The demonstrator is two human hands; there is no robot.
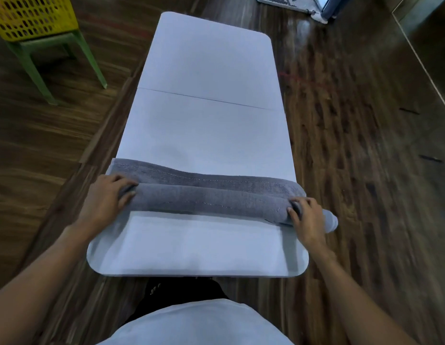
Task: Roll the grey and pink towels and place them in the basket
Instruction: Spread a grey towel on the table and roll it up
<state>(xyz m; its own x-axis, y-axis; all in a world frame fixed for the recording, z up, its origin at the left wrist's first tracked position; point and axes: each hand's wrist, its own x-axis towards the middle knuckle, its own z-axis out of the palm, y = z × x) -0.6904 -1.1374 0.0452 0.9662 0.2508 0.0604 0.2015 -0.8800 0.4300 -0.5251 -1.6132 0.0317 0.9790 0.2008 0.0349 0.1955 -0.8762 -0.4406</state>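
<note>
A grey towel (206,197) lies across the near part of a long white table (206,130), mostly rolled into a thick tube, with a short flat strip left on its far side. My left hand (109,197) grips the roll's left end, fingers curled over it. My right hand (307,217) grips the roll near its right end, which sticks out past the table's edge. The yellow basket (30,16) stands at the far left on a green stool (54,58). No pink towel is in view.
Dark wooden floor surrounds the table on both sides. A person's shoe and trouser leg (323,13) show at the far right, beside a patterned mat (281,2). A wall edge runs along the right.
</note>
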